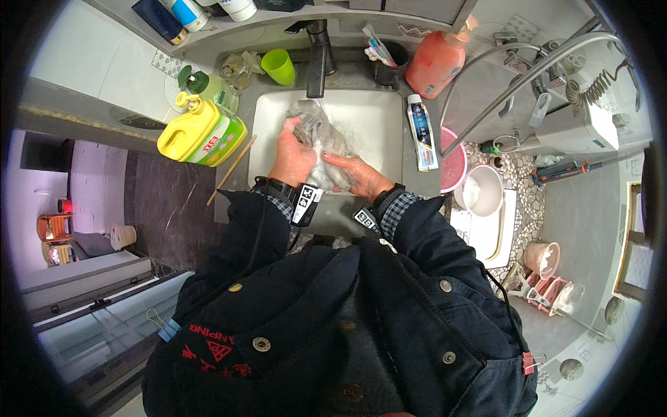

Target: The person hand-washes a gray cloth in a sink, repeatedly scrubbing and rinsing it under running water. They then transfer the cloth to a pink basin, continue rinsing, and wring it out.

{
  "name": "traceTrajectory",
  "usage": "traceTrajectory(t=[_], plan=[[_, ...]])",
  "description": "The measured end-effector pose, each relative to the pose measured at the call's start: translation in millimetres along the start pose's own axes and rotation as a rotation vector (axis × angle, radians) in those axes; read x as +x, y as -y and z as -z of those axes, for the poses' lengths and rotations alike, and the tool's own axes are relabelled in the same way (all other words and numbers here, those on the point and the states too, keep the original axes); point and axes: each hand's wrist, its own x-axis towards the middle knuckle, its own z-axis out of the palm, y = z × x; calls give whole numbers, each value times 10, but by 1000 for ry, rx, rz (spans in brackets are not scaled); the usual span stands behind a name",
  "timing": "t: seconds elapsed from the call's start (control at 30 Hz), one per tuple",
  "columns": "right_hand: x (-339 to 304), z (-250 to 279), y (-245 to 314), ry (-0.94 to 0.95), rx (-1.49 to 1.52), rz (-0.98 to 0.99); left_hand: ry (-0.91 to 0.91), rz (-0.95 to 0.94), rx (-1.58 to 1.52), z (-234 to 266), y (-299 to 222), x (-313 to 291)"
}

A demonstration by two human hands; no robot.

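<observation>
While we hold the gray cloth [340, 144] inside the white sink [385, 132], our left hand [294, 154] and right hand [360, 174] have their fingers bent around its bunched fabric, some fingertips hidden. We see it crumpled and wet-looking, darker and deeply creased toward the sink's far wall, with white suds [319, 170] streaking it between our hands. Left of the sink stands a yellow pump jug [201, 133].

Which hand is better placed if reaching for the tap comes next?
Probably the left hand: it holds the grey cloth nearer the tap, while the right hand grips it closer to the sink's front edge.
</observation>
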Motion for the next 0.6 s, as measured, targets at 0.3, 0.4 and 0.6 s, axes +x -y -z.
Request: traceTrajectory(t=[0.3, 0.4, 0.6], plan=[[-58, -30, 41, -173, 49, -146, 97, 168, -412, -79, 20, -146], [3, -77, 51, -35, 237, -90, 86, 75, -434, -170, 203, -191], [-29, -127, -21, 4, 184, 5, 77, 38, -292, -108, 289, -224]])
